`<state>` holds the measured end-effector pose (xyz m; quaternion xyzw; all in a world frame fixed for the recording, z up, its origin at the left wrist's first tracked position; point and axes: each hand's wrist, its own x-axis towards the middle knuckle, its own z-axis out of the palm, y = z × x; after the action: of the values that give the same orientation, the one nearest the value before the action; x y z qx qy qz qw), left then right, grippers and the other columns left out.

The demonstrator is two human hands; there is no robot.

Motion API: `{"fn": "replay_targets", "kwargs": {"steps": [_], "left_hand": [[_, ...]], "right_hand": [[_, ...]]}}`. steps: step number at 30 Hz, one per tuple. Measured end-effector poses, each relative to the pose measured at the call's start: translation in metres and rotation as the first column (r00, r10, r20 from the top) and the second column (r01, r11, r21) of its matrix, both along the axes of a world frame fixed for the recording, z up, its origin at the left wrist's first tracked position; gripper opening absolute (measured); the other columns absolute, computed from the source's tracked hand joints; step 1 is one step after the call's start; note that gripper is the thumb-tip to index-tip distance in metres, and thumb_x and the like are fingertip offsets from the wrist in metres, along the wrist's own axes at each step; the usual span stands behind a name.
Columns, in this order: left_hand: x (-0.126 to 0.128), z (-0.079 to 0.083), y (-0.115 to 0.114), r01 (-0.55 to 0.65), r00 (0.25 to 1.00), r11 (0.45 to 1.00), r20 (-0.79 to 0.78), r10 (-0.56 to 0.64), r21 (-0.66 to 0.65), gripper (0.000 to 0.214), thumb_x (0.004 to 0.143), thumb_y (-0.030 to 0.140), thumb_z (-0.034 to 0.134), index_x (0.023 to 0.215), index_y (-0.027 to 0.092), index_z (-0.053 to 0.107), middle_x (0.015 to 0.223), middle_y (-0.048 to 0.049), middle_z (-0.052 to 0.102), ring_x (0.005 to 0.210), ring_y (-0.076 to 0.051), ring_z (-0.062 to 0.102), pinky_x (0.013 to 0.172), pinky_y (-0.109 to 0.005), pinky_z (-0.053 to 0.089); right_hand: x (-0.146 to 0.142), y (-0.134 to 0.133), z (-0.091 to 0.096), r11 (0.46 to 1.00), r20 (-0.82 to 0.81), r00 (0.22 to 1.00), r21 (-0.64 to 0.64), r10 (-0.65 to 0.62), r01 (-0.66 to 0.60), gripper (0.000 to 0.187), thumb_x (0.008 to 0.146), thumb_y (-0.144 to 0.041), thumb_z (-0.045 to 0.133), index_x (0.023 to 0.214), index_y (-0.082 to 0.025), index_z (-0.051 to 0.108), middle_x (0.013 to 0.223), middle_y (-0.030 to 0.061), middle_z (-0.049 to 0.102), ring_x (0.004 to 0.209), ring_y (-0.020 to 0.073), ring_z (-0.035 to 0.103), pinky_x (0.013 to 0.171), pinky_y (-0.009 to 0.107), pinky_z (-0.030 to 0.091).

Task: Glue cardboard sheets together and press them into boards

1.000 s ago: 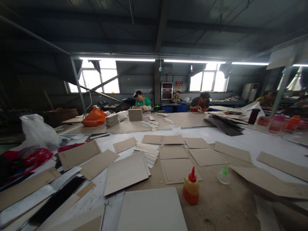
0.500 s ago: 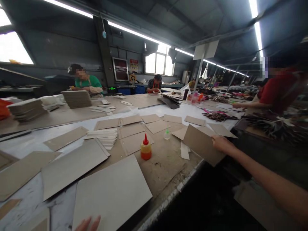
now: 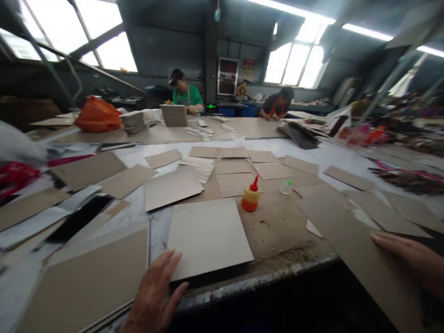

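My left hand [image 3: 154,296] lies flat with fingers spread on the near table edge, its fingertips on the front corner of a grey square board [image 3: 208,236]. My right hand [image 3: 412,259] is at the far right, fingers pressed onto a long brown cardboard sheet [image 3: 350,236] that juts out over the table edge towards me. An orange glue bottle with a red cap [image 3: 250,198] stands just beyond the grey board. A small clear bottle with a green cap [image 3: 286,186] stands right of it.
Several cardboard pieces and a fanned stack of white sheets [image 3: 201,167] cover the worktable [image 3: 274,273]. An orange bag [image 3: 97,115] and board stacks sit farther back. Two people [image 3: 183,95] [image 3: 277,104] work at the far side. Red material lies at the left edge.
The view has swung back left and down. My left hand has come forward onto the grey board. My right hand has brought the long cardboard sheet closer, over the table edge.
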<state>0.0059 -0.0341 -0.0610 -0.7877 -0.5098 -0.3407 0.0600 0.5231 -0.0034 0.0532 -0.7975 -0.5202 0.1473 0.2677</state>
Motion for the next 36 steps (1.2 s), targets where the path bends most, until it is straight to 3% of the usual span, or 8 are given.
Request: {"fn": "replay_targets", "kwargs": {"steps": [4, 6, 9, 18, 23, 28, 32, 36], "left_hand": [[0.016, 0.032, -0.011, 0.003, 0.966, 0.989, 0.256, 0.035, -0.147, 0.028, 0.084, 0.032, 0.050, 0.109, 0.022, 0.052, 0.104, -0.0064, 0.061, 0.097, -0.019, 0.059, 0.084, -0.028, 0.049], [0.024, 0.046, -0.013, 0.050, 0.922, 0.955, 0.381, 0.069, -0.294, 0.023, 0.085, 0.033, 0.046, 0.104, 0.022, 0.053, 0.093, -0.0047, 0.064, 0.085, -0.016, 0.062, 0.074, -0.024, 0.051], [0.030, 0.062, -0.012, 0.091, 0.867, 0.914, 0.483, 0.123, -0.396, 0.023, 0.085, 0.037, 0.044, 0.099, 0.021, 0.054, 0.082, -0.0025, 0.064, 0.074, -0.015, 0.061, 0.066, -0.024, 0.050], [0.007, 0.068, -0.007, 0.036, 0.706, 0.833, 0.603, 0.370, -0.553, 0.030, 0.080, 0.046, 0.047, 0.066, 0.019, 0.048, 0.058, 0.0036, 0.043, 0.055, -0.011, 0.042, 0.052, -0.022, 0.036], [0.000, 0.080, 0.001, 0.090, 0.565, 0.846, 0.727, 0.391, -0.525, 0.033, 0.077, 0.050, 0.051, 0.067, 0.018, 0.047, 0.059, 0.0030, 0.043, 0.056, -0.011, 0.039, 0.051, -0.021, 0.033], [-0.007, 0.095, 0.012, 0.100, 0.493, 0.906, 0.811, 0.315, -0.412, 0.029, 0.078, 0.047, 0.054, 0.074, 0.018, 0.052, 0.067, 0.0010, 0.051, 0.063, -0.012, 0.045, 0.056, -0.021, 0.037], [-0.011, 0.100, 0.017, 0.147, 0.431, 0.918, 0.859, 0.276, -0.368, 0.027, 0.076, 0.045, 0.058, 0.076, 0.017, 0.054, 0.067, 0.0010, 0.052, 0.062, -0.012, 0.047, 0.056, -0.021, 0.039], [-0.009, 0.097, 0.019, 0.181, 0.357, 0.916, 0.892, 0.277, -0.357, 0.030, 0.073, 0.046, 0.060, 0.076, 0.017, 0.055, 0.061, 0.0023, 0.050, 0.058, -0.012, 0.046, 0.053, -0.021, 0.039]], "right_hand": [[-0.062, 0.013, -0.005, 0.950, -0.126, 0.963, -0.173, 0.239, -0.258, 0.024, 0.066, -0.053, 0.058, 0.070, -0.032, 0.070, 0.101, 0.0100, 0.066, 0.101, 0.0323, 0.056, 0.085, 0.042, 0.041], [-0.112, 0.021, 0.005, 0.821, -0.132, 0.846, -0.204, 0.516, -0.533, 0.031, 0.074, -0.053, 0.049, 0.076, -0.029, 0.067, 0.095, 0.0085, 0.067, 0.095, 0.0301, 0.058, 0.080, 0.039, 0.044], [-0.183, 0.037, 0.022, 0.665, -0.054, 0.684, -0.192, 0.728, -0.722, 0.035, 0.084, -0.046, 0.036, 0.079, -0.023, 0.061, 0.088, 0.0063, 0.066, 0.084, 0.0248, 0.060, 0.070, 0.033, 0.045], [-0.268, 0.075, 0.030, 0.440, 0.087, 0.432, -0.146, 0.898, -0.886, 0.027, 0.084, -0.032, 0.035, 0.072, -0.019, 0.055, 0.068, 0.0018, 0.058, 0.062, 0.0154, 0.054, 0.057, 0.026, 0.039], [-0.290, 0.089, 0.054, 0.481, 0.268, 0.438, -0.119, 0.858, -0.869, 0.022, 0.083, -0.029, 0.039, 0.078, -0.021, 0.058, 0.069, 0.0018, 0.060, 0.067, 0.0175, 0.056, 0.061, 0.027, 0.040], [-0.277, 0.075, 0.072, 0.621, 0.462, 0.684, 0.309, 0.564, -0.720, 0.025, 0.084, -0.033, 0.044, 0.101, -0.020, 0.057, 0.103, 0.0079, 0.060, 0.092, 0.0226, 0.056, 0.076, 0.032, 0.042], [-0.248, 0.046, 0.041, 0.802, 0.380, 0.855, 0.349, 0.352, -0.485, 0.023, 0.084, -0.036, 0.043, 0.092, -0.019, 0.058, 0.087, 0.0077, 0.061, 0.072, 0.0203, 0.057, 0.064, 0.031, 0.043], [-0.238, 0.022, -0.002, 0.828, 0.178, 0.826, 0.087, 0.535, -0.554, 0.030, 0.088, -0.038, 0.032, 0.079, -0.021, 0.056, 0.077, 0.0043, 0.062, 0.073, 0.0193, 0.058, 0.065, 0.029, 0.042]]}}
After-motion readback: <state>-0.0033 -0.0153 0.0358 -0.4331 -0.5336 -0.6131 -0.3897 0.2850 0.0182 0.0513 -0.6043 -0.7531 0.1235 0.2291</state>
